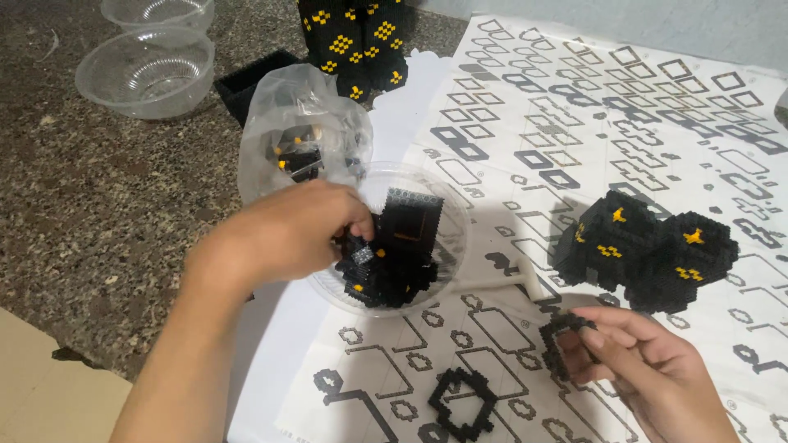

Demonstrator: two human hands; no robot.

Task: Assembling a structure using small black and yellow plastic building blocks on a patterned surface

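We reach our left hand (287, 234) into the clear plastic bowl (455, 246) at the instruction sheet's (574, 148) left edge, fingers pinched together on a small black brick (363, 254) among the loose pieces. Our right hand (648, 361), near the sheet's front edge, clamps a black brick ring (556, 336) between thumb and fingers, just before the black-and-yellow block assembly (648, 246).

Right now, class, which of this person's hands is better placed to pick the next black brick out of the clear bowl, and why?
Left. The left hand is already inside the clear bowl, fingers among the black bricks. The right hand is away from the bowl, holding a small black brick ring over the instruction sheet.
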